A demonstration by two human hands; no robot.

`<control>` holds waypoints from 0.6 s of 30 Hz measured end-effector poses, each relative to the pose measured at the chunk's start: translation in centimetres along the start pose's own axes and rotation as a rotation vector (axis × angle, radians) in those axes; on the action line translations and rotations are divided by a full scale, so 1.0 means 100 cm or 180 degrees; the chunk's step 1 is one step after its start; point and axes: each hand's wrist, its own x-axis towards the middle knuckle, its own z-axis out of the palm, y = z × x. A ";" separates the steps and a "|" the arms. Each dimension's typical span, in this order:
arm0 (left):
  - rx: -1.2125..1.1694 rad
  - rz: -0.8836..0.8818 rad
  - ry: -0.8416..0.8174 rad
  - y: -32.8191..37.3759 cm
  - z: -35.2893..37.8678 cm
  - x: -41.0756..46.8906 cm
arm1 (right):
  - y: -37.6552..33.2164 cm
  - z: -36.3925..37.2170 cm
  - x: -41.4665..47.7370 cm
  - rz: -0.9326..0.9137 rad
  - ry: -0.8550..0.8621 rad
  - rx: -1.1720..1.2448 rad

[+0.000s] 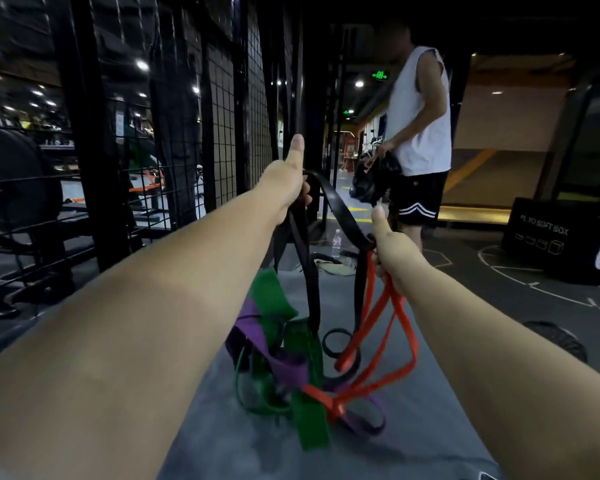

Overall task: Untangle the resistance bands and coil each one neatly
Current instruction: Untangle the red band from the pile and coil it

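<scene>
Left grip [288, 181] curls round black band [340, 209], thumb up. Right grip [392, 251] pinches black band plus orange band [371, 317]. Green band [312, 420] and purple band [284, 365] lie tangled below both. Best to release orange and draw black up slowly.
</scene>
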 end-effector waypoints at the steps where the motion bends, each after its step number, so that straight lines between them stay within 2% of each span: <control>1: 0.0187 -0.0044 -0.0031 -0.004 0.000 -0.002 | 0.001 -0.001 0.001 0.0086 -0.0013 0.0087; 4: 0.0820 -0.0365 -0.0313 -0.030 -0.004 -0.013 | 0.005 -0.004 0.000 0.0228 -0.0167 0.0652; 7: 0.1425 -0.0804 -0.0674 -0.078 -0.005 -0.018 | 0.009 -0.004 -0.003 0.0209 -0.0327 0.0772; 10: 0.1419 -0.1107 -0.0705 -0.106 -0.002 -0.023 | 0.007 -0.002 -0.011 0.0339 -0.0464 0.0972; 12: 0.1521 -0.1176 -0.0759 -0.111 -0.003 -0.027 | 0.004 -0.001 -0.014 0.0393 -0.0429 0.1025; 16: 0.2556 -0.1156 -0.0825 -0.118 -0.009 -0.031 | -0.001 -0.004 -0.017 0.0348 -0.0461 0.1016; 18: 0.2577 -0.1222 -0.0697 -0.127 -0.008 -0.028 | -0.003 -0.004 -0.018 0.0278 -0.0529 0.0984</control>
